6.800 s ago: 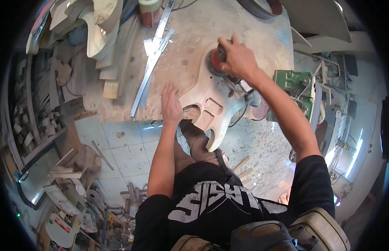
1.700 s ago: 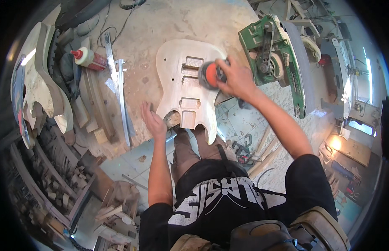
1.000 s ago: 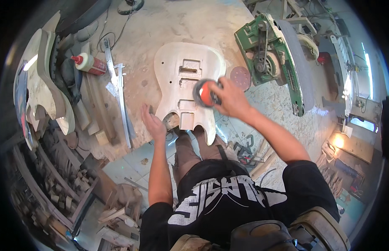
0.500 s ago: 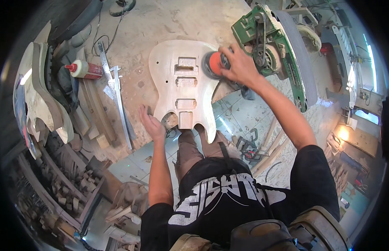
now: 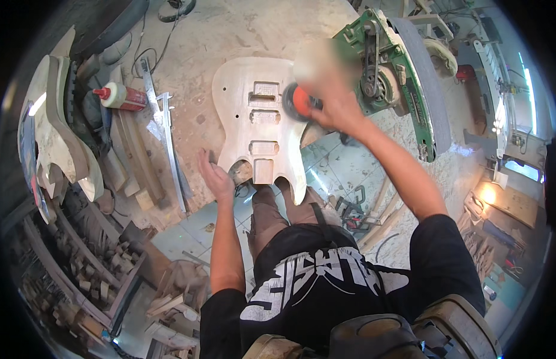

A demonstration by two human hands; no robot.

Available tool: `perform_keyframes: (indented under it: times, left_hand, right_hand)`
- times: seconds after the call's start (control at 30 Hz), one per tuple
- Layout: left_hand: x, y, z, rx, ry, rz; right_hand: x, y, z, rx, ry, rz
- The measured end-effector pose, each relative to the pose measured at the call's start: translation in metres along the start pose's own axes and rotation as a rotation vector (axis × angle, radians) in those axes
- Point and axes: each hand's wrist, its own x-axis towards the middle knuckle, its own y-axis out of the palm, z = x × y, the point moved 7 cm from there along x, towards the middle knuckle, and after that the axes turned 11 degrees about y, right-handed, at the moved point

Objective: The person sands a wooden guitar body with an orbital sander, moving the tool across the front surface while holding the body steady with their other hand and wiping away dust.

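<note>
An unfinished pale wooden guitar body (image 5: pixel 242 134), with routed cavities, lies flat at the workbench's near edge. My right hand (image 5: pixel 335 110) grips an orange and black round sander (image 5: pixel 302 102) over the body's right side; a blurred patch hides part of this hand and what is above it. My left hand (image 5: pixel 217 175) is open, fingers extended, beside the body's lower left horn; whether it touches the body I cannot tell. Left of the body lie a metal ruler with a caliper (image 5: pixel 168 134), a red and white glue bottle (image 5: pixel 125 100) and wooden strips (image 5: pixel 139 158).
A green belt sander (image 5: pixel 386 90) stands right of the body. Carved wooden pieces (image 5: pixel 59 128) stand at far left above racks of offcuts (image 5: pixel 101 266). Cables (image 5: pixel 155 60) lie on the workbench (image 5: pixel 230 30). Clamps (image 5: pixel 353 215) and timber lie on the floor below.
My right hand and the sander moved up from the body's middle, then slightly down and left. My left hand stays nearly still. Compared with the oldest frame, the body lies more upright in view.
</note>
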Motion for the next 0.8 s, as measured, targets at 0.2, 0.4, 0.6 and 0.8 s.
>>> perform_keyframes:
  times: [0.2,0.4,0.6,0.8]
  left_hand:
    - [0.002,0.001,-0.007,-0.019,-0.002,0.006]
    - [0.002,0.001,-0.007,-0.015,-0.019,0.014]
    - [0.001,-0.001,-0.004,-0.018,-0.003,0.011]
    - [0.003,0.003,-0.004,-0.002,0.013,0.002]
  right_hand:
    - [-0.083,0.012,0.029,0.007,-0.057,0.211]
    - [-0.051,0.007,-0.006,-0.021,-0.011,0.076]
    - [0.05,-0.007,-0.04,0.011,0.081,0.029]
    - [0.089,-0.015,-0.063,-0.048,0.182,0.094]
